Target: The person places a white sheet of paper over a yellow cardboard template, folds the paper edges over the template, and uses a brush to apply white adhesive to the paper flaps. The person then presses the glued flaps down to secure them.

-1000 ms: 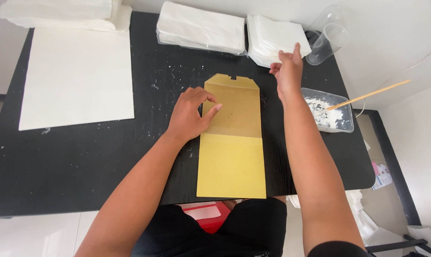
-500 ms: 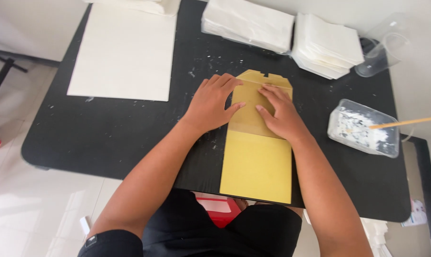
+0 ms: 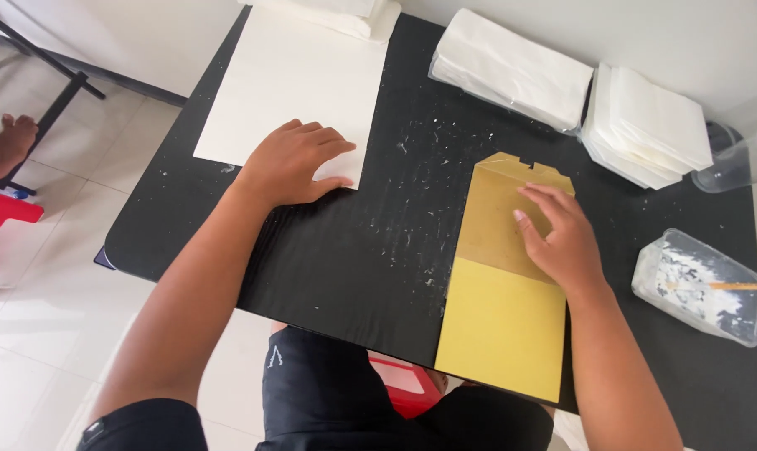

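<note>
Yellow folded envelope (image 3: 505, 309) at four o'clock on black table (image 3: 370, 250), lower edge overhanging. Right hand (image 3: 562, 238) flat on brown flap, fingers together. Left hand (image 3: 295, 163), fingers slightly spread, on white sheet (image 3: 287, 75) at eleven o'clock. Advised: firm, even pressure along flap.

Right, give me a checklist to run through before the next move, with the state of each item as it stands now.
1. Right hand flat on the yellow envelope: ok, palm presses the upper flap.
2. Left hand on the white sheet: ok, fingers rest on its near right corner.
3. Envelope fully on the black table: not ok, its lower end overhangs the near edge.
4. Glue tray within reach, stick in it: ok, right of the envelope.
5. Flap stuck down: cannot tell.
6. Table surface clean: not ok, white flecks scattered across it.
</note>
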